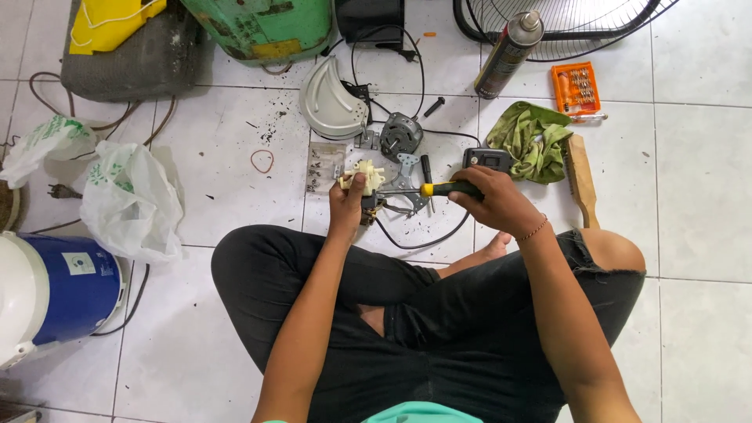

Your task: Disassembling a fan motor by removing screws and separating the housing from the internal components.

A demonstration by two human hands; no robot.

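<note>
My left hand (pixel 349 205) grips a small cream plastic gear housing (pixel 363 174) with dark parts and wires under it, held above the white tiled floor in front of my crossed legs. My right hand (pixel 492 200) holds a screwdriver with a yellow and black handle (pixel 448 188); its shaft points left and reaches the housing. Just behind the hands lie a metal bracket (pixel 406 171), a second black screwdriver (pixel 427 168) and a small round fan motor (pixel 401 134) with a black cable.
A grey fan shell (pixel 332 102), a bag of screws (pixel 323 166), a green rag (pixel 536 139), a wooden brush (pixel 580 176), a spray can (pixel 507 53), an orange bit case (pixel 575 88), a fan grille (pixel 564 23), plastic bags (pixel 129 200), a blue-and-white appliance (pixel 51 291).
</note>
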